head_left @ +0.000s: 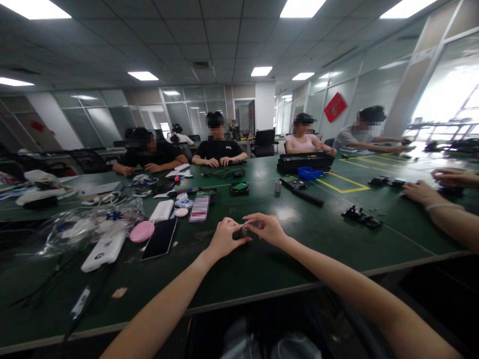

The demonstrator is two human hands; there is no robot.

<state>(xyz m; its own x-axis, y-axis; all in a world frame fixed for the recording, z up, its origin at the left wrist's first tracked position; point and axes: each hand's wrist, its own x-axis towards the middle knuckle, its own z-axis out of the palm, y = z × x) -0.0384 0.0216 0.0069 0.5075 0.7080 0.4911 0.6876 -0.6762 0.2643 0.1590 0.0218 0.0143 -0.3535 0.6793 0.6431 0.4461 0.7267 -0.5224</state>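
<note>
Both my hands meet over the green tabletop in the middle of the view, around a small grey round part [245, 230]. My left hand [226, 236] has its fingers curled at the part's left side, with the thumb stretched along the near side. From the right, my right hand [266, 229] pinches the top of the same part between thumb and finger. Beyond them a small silver cylinder [278, 187] stands upright on the table. Left of my hands lie a black phone [160, 238] and a pink round object [141, 231].
White power banks [104, 251] and clear plastic bags [71, 232] cover the left side. A blue tray [310, 173], a black case [305, 162] and black parts [361, 216] lie to the right. Another person's hands [421, 192] rest at the right edge; several people sit opposite.
</note>
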